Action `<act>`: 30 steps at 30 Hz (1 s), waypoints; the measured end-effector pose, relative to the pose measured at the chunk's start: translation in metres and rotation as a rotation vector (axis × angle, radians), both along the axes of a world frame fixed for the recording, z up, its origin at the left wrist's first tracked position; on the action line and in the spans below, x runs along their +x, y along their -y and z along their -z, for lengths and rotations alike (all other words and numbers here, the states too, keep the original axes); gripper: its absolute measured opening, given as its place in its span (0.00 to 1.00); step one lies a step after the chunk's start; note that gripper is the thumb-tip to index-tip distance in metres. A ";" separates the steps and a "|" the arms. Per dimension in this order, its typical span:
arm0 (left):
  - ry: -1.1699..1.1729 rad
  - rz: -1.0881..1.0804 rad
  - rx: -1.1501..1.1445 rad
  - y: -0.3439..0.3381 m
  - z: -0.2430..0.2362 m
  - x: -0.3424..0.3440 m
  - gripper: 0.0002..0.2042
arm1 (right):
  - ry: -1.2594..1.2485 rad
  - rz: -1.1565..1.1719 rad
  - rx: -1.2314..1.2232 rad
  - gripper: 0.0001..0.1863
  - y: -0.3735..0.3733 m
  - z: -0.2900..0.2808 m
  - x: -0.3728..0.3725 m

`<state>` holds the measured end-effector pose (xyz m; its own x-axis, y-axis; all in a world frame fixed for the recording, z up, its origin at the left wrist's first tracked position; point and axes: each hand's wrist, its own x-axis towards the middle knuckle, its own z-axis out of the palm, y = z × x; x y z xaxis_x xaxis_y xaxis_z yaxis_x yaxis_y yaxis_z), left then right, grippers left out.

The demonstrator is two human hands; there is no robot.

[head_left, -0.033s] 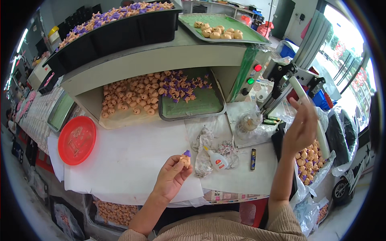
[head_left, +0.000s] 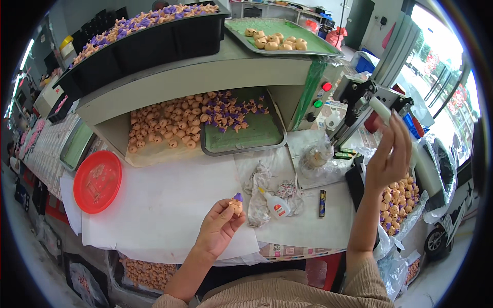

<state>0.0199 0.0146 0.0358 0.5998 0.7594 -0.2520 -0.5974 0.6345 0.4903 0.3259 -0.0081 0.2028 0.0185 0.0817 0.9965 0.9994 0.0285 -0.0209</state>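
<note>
My left hand (head_left: 222, 226) is closed in a pinch on a small peach-coloured figurine (head_left: 235, 207) with a purple tip, above the white work sheet (head_left: 169, 190). On the right, my right hand (head_left: 389, 156) is raised with its fingers stretched upward, overlapping the white lever handle (head_left: 380, 110) of a black and metal press (head_left: 354, 105). Whether the fingers touch the handle cannot be made out. Between my hands lie a white glue bottle (head_left: 279, 207) with a yellow nozzle, a crumpled cloth (head_left: 258, 197) and a dark lighter-shaped stick (head_left: 322, 204).
Under the shelf lie many round peach heads (head_left: 169, 123) and a green tray (head_left: 246, 141) of purple-and-peach pieces. A red lid-like dish (head_left: 97, 182) is at left. Above stand a black bin (head_left: 149, 51) and a green tray (head_left: 323, 47). Bagged figures (head_left: 398, 205) sit at right.
My right hand has shifted slightly up and to the right, and the white lever has swung to the right. My left hand keeps its hold on the figurine.
</note>
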 end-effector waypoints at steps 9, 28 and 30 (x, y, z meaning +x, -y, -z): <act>0.015 0.154 0.035 0.013 -0.013 0.022 0.13 | -0.294 -0.537 -0.509 0.10 -0.061 -0.114 0.060; -0.106 0.145 0.114 0.001 -0.044 0.046 0.13 | -0.371 -0.117 -0.714 0.11 0.032 0.130 0.044; -0.109 0.175 0.111 -0.001 -0.046 0.055 0.12 | -0.395 -0.008 -0.592 0.12 0.059 0.111 0.061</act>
<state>0.0754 0.0152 0.0816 0.6986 0.6729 -0.2433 -0.4228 0.6625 0.6183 0.3871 -0.0675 0.0915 0.3663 0.6088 0.7036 0.9137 -0.0922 -0.3959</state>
